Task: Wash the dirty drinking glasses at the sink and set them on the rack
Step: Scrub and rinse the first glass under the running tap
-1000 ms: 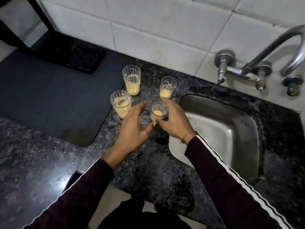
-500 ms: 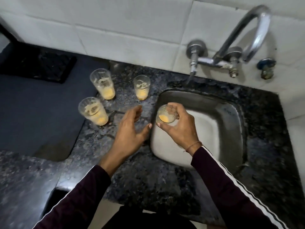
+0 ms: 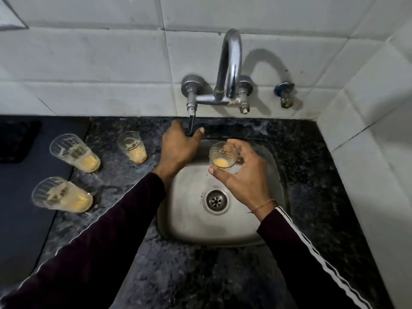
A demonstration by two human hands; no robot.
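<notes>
Dark maroon sleeves, bare hands

Right sleeve point(image 3: 312, 259) carries white stripes; a thin thread bracelet point(image 3: 264, 205) sits behind the fingers.

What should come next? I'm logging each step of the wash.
Probably turn the tap lever: the left hand has its grip on it, and no water shows at the spout. The right hand holds a glass with yellow dregs over the sink, ready for rinsing.
</notes>
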